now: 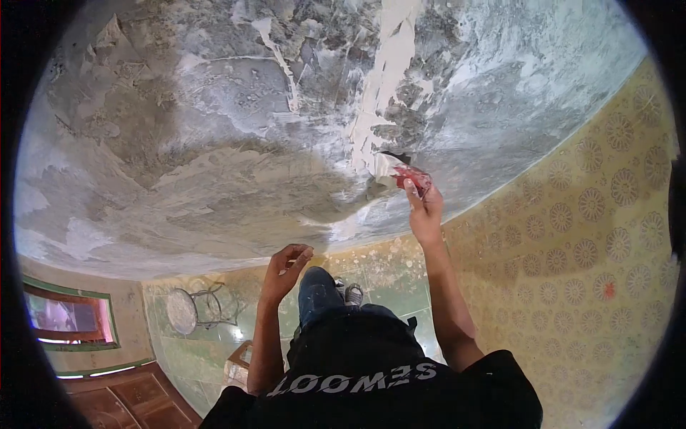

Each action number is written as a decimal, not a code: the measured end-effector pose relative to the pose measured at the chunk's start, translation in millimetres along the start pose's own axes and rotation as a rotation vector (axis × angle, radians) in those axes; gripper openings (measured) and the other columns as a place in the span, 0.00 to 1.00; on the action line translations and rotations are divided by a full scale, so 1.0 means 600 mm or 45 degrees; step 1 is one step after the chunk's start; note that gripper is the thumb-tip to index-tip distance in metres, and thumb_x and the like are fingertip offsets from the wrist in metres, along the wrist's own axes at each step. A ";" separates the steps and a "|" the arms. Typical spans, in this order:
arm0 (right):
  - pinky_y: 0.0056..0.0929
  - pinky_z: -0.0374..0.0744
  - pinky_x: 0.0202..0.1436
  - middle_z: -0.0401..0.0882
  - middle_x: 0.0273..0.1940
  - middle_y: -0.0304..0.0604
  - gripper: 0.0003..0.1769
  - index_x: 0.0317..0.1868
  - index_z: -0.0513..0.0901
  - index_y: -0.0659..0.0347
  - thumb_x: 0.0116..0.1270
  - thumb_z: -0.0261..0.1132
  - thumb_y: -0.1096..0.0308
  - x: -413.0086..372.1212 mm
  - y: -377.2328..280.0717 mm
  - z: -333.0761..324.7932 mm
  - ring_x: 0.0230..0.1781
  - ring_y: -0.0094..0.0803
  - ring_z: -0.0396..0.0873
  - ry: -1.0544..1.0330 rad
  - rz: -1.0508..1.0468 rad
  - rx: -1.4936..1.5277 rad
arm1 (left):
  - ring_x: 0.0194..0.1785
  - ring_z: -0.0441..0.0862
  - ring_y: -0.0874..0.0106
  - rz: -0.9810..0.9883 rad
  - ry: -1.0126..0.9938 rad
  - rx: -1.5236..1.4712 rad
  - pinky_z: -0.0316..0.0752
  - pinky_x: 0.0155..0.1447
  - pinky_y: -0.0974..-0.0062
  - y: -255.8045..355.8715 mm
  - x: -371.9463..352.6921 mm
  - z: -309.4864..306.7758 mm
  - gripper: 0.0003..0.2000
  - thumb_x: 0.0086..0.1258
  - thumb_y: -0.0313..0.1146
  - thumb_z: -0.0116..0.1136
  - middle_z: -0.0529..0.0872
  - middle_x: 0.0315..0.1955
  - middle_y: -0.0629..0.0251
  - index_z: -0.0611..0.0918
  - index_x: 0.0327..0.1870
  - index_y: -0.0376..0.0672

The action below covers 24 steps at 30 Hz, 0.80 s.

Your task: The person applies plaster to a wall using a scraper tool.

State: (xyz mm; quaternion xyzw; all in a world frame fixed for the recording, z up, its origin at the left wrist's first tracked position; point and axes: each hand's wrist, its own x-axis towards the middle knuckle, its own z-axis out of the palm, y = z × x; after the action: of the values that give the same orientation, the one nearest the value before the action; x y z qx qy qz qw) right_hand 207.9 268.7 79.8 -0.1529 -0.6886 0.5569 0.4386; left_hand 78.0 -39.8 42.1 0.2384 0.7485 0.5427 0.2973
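Observation:
My right hand (426, 204) is closed around the red handle of a putty knife (388, 166). White filler coats its blade, which lies against or very close to the wall. Thick white strips of filler (386, 79) run up the grey, patchy wall (236, 93) from the blade. My left hand (287, 266) hangs low by the foot of the wall, near my knee. Its fingers are loosely bent, the thumb stands a little apart, and I see nothing in it.
A yellow patterned wall (572, 236) meets the grey one at the right. On the green tiled floor (250, 314) stand a round-topped metal stool (182, 312) and a small wooden-framed item (238, 365). Brown wooden doors (136, 404) and a framed window (68, 314) are at the lower left.

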 end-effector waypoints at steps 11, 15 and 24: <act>0.32 0.73 0.66 0.82 0.57 0.52 0.15 0.59 0.80 0.71 0.77 0.57 0.77 -0.022 -0.042 0.015 0.60 0.36 0.79 -0.190 -0.176 -0.216 | 0.46 0.84 0.74 -0.036 0.004 0.031 0.78 0.51 0.73 -0.002 -0.011 -0.005 0.16 0.77 0.41 0.61 0.89 0.40 0.64 0.86 0.51 0.36; 0.34 0.74 0.66 0.81 0.60 0.54 0.16 0.60 0.80 0.70 0.76 0.55 0.79 -0.038 -0.055 0.030 0.61 0.41 0.79 -0.062 -0.344 -0.344 | 0.47 0.85 0.74 -0.035 0.025 0.026 0.78 0.51 0.72 -0.004 -0.015 -0.005 0.15 0.77 0.41 0.61 0.89 0.40 0.64 0.86 0.50 0.36; 0.51 0.60 0.76 0.68 0.73 0.54 0.39 0.72 0.76 0.54 0.57 0.54 0.87 -0.095 0.047 0.089 0.72 0.56 0.65 -0.061 -0.580 -0.776 | 0.47 0.85 0.73 -0.014 0.016 0.030 0.78 0.51 0.72 -0.014 -0.021 -0.006 0.15 0.77 0.40 0.61 0.89 0.41 0.64 0.86 0.50 0.36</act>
State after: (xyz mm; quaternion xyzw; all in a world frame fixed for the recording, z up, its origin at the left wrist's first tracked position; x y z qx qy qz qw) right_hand 190.8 204.5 29.9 -0.1063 -0.8490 0.2184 0.4693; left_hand 84.0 -53.2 37.3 0.2344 0.7580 0.5337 0.2929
